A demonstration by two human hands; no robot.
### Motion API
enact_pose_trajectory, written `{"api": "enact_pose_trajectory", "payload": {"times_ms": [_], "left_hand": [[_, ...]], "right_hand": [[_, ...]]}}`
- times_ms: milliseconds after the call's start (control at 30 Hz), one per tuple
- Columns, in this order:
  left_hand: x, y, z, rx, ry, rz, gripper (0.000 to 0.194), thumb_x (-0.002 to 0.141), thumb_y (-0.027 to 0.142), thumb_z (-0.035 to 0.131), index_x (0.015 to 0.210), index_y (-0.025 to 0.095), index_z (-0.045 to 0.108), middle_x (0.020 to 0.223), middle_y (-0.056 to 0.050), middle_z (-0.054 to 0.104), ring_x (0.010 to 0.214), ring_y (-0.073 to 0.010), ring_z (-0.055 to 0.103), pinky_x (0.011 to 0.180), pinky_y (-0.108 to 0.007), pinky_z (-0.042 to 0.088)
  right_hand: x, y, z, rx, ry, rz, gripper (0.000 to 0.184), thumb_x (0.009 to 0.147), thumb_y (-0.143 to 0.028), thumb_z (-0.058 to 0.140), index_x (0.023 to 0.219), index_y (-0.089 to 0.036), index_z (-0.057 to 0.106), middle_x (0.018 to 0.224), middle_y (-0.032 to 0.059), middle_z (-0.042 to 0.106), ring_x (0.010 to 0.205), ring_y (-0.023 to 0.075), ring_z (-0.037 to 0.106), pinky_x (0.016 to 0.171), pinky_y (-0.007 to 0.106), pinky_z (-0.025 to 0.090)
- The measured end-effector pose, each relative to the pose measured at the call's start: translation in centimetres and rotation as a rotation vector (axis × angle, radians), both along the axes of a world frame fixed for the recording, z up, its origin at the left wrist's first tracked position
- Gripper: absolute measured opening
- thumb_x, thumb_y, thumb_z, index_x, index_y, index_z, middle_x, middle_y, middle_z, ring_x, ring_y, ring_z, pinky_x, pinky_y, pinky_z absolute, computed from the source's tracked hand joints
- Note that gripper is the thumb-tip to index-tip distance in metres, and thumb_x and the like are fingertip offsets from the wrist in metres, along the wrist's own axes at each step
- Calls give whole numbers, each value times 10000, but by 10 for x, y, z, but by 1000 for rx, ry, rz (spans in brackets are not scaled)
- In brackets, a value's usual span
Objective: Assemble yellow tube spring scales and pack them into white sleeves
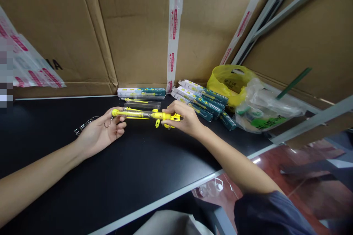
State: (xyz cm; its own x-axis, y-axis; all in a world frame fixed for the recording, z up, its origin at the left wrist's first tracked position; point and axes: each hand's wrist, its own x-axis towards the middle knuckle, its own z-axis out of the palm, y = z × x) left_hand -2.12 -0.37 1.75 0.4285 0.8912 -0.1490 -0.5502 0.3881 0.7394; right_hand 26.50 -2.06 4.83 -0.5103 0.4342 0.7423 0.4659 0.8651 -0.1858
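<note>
A long yellow and clear plastic tool (139, 114) is held level just above the black table (118, 176), between both hands. My left hand (100, 132) pinches its yellow left end, palm up, with a small metal hook hanging by the fingers. My right hand (183, 117) grips the yellow right end, where small yellow parts stick out. Behind the tool lie a clear tube with a yellow part (142, 102) and a boxed tool (141, 92).
Several teal and white boxes (200, 99) are stacked behind my right hand. A yellow bag (228, 80) and a clear plastic bag (261, 110) lie at the right. Metal hooks (84, 125) lie by my left wrist. Cardboard walls (138, 25) stand behind.
</note>
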Motion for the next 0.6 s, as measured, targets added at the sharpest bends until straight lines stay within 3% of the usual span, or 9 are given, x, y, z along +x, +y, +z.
{"api": "enact_pose_trajectory", "payload": {"times_ms": [267,600], "left_hand": [[0,-1,2,-10,-54,-42,195,876,70,446,889,179,608,693,13,445,550,-87,491,513,-189,486],[5,-4,2,-1,-52,62,287,964,172,337,881,183,612,699,-9,480,524,-98,484,482,-198,475]], "right_hand": [[0,0,-4,41,-42,-55,225,866,-351,673,986,-166,631,856,64,663,792,170,611,701,311,516],[4,7,-8,-110,-9,-115,210,867,-331,665,999,-171,633,870,56,637,733,154,585,668,300,510]]}}
